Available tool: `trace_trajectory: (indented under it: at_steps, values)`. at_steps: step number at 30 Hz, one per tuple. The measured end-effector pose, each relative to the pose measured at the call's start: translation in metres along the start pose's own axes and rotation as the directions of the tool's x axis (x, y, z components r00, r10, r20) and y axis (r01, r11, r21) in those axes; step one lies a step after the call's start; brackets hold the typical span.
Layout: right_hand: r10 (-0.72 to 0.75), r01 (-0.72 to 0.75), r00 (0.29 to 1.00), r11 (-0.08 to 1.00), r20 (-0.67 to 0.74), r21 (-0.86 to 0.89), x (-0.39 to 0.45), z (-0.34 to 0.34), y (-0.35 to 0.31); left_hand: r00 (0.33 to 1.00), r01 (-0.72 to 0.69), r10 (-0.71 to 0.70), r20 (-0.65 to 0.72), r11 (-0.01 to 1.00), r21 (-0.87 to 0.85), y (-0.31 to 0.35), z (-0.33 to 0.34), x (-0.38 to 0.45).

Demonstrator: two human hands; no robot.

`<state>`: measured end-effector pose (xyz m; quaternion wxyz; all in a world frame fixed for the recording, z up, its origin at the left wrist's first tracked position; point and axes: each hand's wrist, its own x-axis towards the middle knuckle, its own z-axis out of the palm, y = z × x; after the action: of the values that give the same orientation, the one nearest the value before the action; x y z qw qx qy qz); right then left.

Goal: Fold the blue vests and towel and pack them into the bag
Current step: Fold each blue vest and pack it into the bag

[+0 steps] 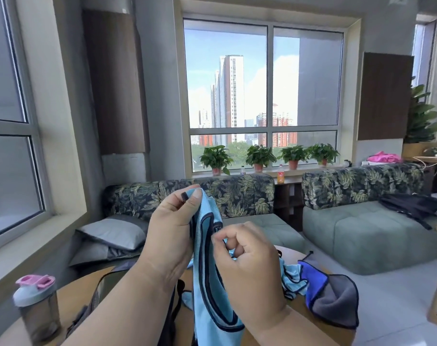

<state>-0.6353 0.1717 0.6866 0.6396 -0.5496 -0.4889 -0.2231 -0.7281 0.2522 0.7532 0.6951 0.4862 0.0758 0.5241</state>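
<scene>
Nearest the camera, the left hand (171, 228) pinches the top of a light blue vest (211, 283) with dark trim, thumb and fingers closed on its upper edge, and holds it up above the round wooden table (70, 293). The right hand (247, 255) pinches the same vest at its dark binding just beside the left, fingers curled, so the vest hangs down between the forearms. On the table to the right lie a second, crumpled blue vest (291, 277) and, touching it, a blue and grey towel (334, 295). A dark bag (107, 283) lies on the table under the left forearm, mostly hidden. A shaker bottle (37, 308) with a pink cap stands at the left edge. Beyond are green sofas (362, 236) and potted plants (259, 157) on the windowsill.
</scene>
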Motion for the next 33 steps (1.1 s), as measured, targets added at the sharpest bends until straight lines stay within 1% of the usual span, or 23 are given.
trace_trajectory:
  at_steps: [2,5,9,12,14,17,19,23,26,27,30,33]
  values:
    - [0.060,-0.060,0.998,0.998,-0.009,0.003,-0.001,0.002,0.005,1.000,-0.019,0.019,0.001,1.000,-0.004,-0.002,0.000,-0.001]
    - [0.221,-0.220,0.975,0.971,-0.001,0.088,-0.001,0.002,0.012,0.999,-0.040,0.040,-0.008,0.999,-0.021,-0.005,-0.001,-0.003]
    - [0.316,-0.314,0.949,0.927,0.024,0.205,-0.002,-0.002,0.010,1.000,-0.030,0.029,-0.004,0.999,-0.041,-0.008,-0.002,-0.006]
    - [0.412,-0.427,0.904,0.841,0.118,0.334,-0.001,-0.003,0.009,1.000,-0.015,0.016,0.010,0.999,-0.044,-0.009,-0.001,-0.008]
    - [0.429,-0.476,0.880,0.786,0.205,0.396,-0.001,-0.003,0.012,1.000,-0.011,0.012,0.021,0.999,-0.037,-0.010,0.000,-0.011]
    - [0.412,-0.516,0.857,0.691,0.311,0.507,-0.005,0.001,0.013,1.000,0.000,0.001,0.019,1.000,-0.030,-0.013,-0.001,-0.013]
    - [0.414,-0.542,0.840,0.637,0.349,0.548,-0.008,0.002,0.013,1.000,0.016,-0.016,0.009,0.999,-0.033,-0.017,-0.001,-0.013]
    - [0.466,-0.567,0.822,0.609,0.328,0.555,-0.007,0.002,0.009,1.000,0.027,-0.027,0.002,0.999,-0.028,-0.022,-0.002,-0.016]
    - [0.542,-0.613,0.774,0.511,0.327,0.603,-0.003,0.002,0.003,1.000,0.027,-0.027,-0.004,1.000,-0.016,-0.026,-0.004,-0.015]
    - [0.553,-0.612,0.769,0.494,0.320,0.617,-0.002,0.002,0.003,0.999,0.032,-0.032,-0.013,0.999,-0.015,-0.027,-0.005,-0.015]
    - [0.553,-0.582,0.785,0.504,0.280,0.638,-0.001,0.001,0.008,0.998,0.027,-0.024,-0.053,0.999,0.048,-0.030,-0.013,-0.013]
    - [0.531,-0.547,0.815,0.576,0.230,0.608,0.002,-0.001,0.015,0.997,-0.021,0.039,-0.066,0.967,0.253,-0.030,-0.025,-0.015]
